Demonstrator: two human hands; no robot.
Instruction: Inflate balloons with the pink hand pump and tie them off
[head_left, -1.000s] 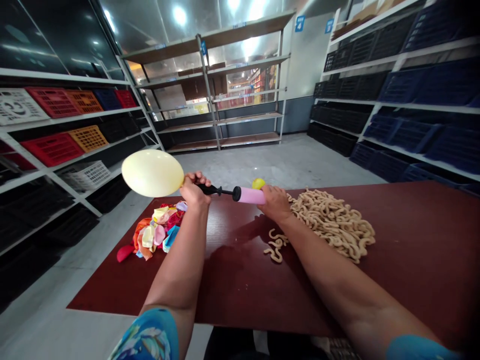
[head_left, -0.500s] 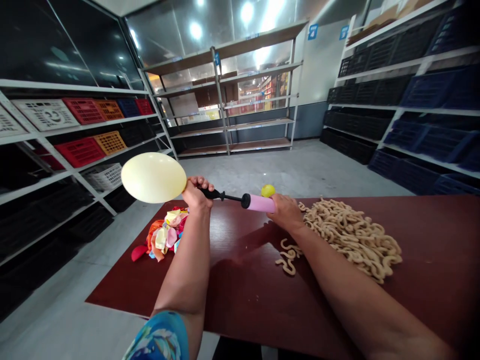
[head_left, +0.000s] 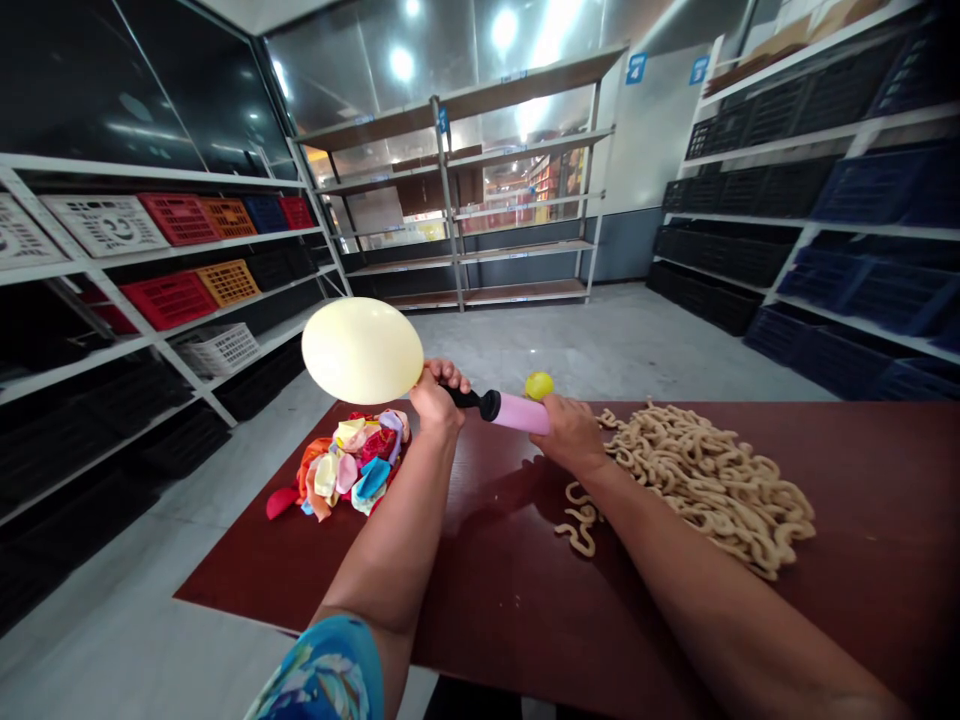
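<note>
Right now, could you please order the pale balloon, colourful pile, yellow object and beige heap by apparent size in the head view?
Beige heap
Pale balloon and colourful pile: too alike to rank
Yellow object, smallest

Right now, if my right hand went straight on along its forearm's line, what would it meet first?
Besides the pink pump your right hand grips, probably the small yellow round thing; depth is unclear, so the hand may pass above it.

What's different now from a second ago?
The left hand has moved rightward, toward the right hand, bringing the inflated pale-yellow balloon along and pushing the black pump handle up to the pink plastic cylinder; the black rod between them no longer shows. Both hands kept their grips; the tan curled strips stayed put.
</note>
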